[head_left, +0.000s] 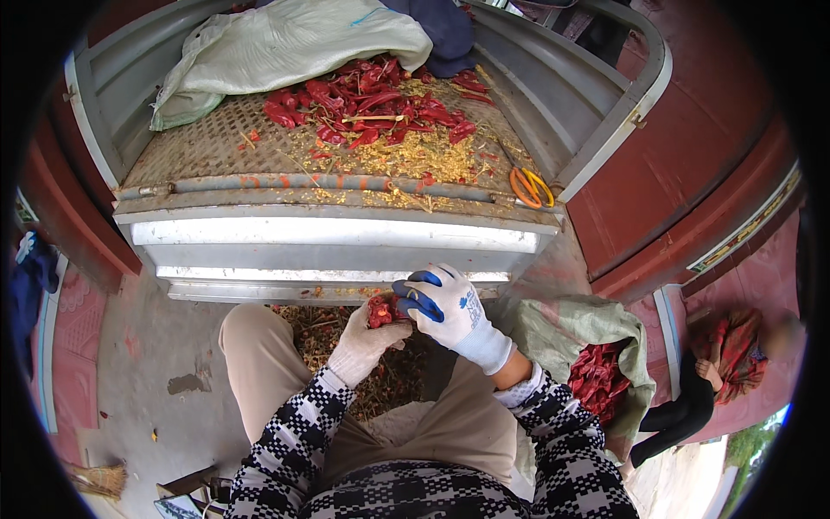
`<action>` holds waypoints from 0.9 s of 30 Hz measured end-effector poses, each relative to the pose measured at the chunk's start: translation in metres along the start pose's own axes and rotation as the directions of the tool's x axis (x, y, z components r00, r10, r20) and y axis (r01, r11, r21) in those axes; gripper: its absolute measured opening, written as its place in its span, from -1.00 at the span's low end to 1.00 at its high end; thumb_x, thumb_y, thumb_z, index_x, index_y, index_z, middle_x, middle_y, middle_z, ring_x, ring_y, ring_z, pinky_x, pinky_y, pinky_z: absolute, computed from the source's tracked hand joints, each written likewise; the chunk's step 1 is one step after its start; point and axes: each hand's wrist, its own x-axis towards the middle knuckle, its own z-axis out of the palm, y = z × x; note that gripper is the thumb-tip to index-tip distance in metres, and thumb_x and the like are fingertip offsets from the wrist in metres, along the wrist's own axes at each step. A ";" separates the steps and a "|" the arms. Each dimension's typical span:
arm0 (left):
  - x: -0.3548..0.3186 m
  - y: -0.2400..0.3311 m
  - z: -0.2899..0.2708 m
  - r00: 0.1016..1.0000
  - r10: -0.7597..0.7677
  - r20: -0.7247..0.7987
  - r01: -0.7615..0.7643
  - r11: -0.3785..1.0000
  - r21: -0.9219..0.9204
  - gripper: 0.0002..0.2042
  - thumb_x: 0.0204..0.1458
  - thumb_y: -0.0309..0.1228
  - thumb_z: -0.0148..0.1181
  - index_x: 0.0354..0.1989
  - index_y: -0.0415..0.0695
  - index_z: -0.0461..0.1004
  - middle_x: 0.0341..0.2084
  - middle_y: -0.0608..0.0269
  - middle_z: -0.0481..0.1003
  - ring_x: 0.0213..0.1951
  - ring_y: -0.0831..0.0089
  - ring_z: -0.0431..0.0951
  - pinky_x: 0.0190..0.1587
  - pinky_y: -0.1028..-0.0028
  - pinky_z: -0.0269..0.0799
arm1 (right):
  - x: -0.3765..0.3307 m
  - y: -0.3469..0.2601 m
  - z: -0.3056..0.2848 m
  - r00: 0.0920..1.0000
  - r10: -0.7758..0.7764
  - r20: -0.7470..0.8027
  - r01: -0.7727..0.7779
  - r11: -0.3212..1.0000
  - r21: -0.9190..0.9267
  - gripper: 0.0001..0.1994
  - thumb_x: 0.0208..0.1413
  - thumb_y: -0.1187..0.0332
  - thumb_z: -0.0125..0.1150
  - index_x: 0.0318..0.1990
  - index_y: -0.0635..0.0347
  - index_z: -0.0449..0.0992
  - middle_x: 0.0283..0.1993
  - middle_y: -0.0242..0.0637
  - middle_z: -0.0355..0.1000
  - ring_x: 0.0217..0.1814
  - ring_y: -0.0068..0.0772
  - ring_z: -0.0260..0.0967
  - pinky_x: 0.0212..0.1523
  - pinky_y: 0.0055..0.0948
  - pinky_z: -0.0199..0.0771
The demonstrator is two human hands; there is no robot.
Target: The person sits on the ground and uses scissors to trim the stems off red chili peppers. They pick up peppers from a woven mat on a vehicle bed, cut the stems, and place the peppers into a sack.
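Observation:
My left hand, in a white knit glove, cups a small bunch of dried red chilies above my lap. My right hand, in a white glove with blue fingertips, grips scissors with blue handles closed against those chilies. Both hands meet just below the edge of a grey metal cart bed. A larger pile of red chilies lies farther back on that bed among yellow seeds and stems.
Orange-handled scissors rest on the bed's right corner. A pale woven sack covers the back. An open green sack of chilies sits at my right, beside a seated person. Chili scraps litter the ground between my knees.

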 end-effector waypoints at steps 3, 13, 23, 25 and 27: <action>-0.002 0.003 0.002 1.000 -0.010 -0.018 0.011 0.999 0.036 -0.69 -0.02 -0.55 0.26 -0.07 -0.23 0.41 -0.42 0.33 0.50 -0.47 0.61 0.46 -0.42 0.56 0.41 | 0.001 0.000 0.007 0.991 -0.126 -0.044 0.122 0.988 -0.095 -0.67 -0.25 0.36 0.28 -0.20 0.11 0.58 -0.27 -0.16 0.45 -0.23 0.00 0.39 -0.20 -0.13 0.45; -0.004 0.006 -0.001 0.999 0.008 -0.052 0.001 0.985 0.170 -0.66 -0.04 -0.47 0.35 -0.09 -0.27 0.45 -0.49 0.36 0.50 -0.59 0.65 0.39 -0.53 0.60 0.33 | 0.003 -0.004 0.013 0.708 0.586 0.394 -0.626 0.262 0.734 -0.79 0.21 0.34 0.03 -0.24 0.28 0.54 -0.53 -0.43 0.33 -0.52 -0.70 0.22 -0.56 -0.59 0.21; 0.001 0.011 0.007 0.995 0.003 -0.105 0.018 0.979 0.201 -0.69 -0.02 -0.60 0.29 -0.07 -0.33 0.43 -0.46 0.25 0.53 -0.57 0.60 0.42 -0.51 0.59 0.34 | -0.004 0.019 0.035 0.470 0.516 0.716 -0.560 -0.453 0.694 -0.75 0.28 0.17 -0.01 -0.34 0.10 0.48 -0.58 -0.54 0.23 -0.68 -0.64 0.05 -0.66 -0.61 0.11; 0.002 0.004 0.004 0.995 0.095 -0.026 -0.085 0.963 0.257 -0.66 -0.02 -0.56 0.31 -0.05 -0.33 0.43 -0.42 0.27 0.54 -0.56 0.62 0.43 -0.50 0.60 0.36 | -0.010 0.034 0.043 0.515 0.430 0.742 -0.474 -0.578 0.664 -0.72 0.29 0.14 -0.03 -0.35 0.08 0.48 -0.58 -0.55 0.24 -0.69 -0.64 0.04 -0.67 -0.61 0.10; -0.002 -0.007 0.002 0.957 0.253 0.144 -0.288 0.893 0.345 -0.62 -0.01 -0.49 0.34 -0.01 -0.32 0.43 -0.38 0.31 0.54 -0.55 0.66 0.42 -0.49 0.61 0.37 | -0.010 0.057 0.040 0.588 0.356 0.726 -0.345 -0.702 0.623 -0.71 0.30 0.12 -0.05 -0.36 0.05 0.47 -0.59 -0.57 0.24 -0.70 -0.63 0.02 -0.68 -0.61 0.08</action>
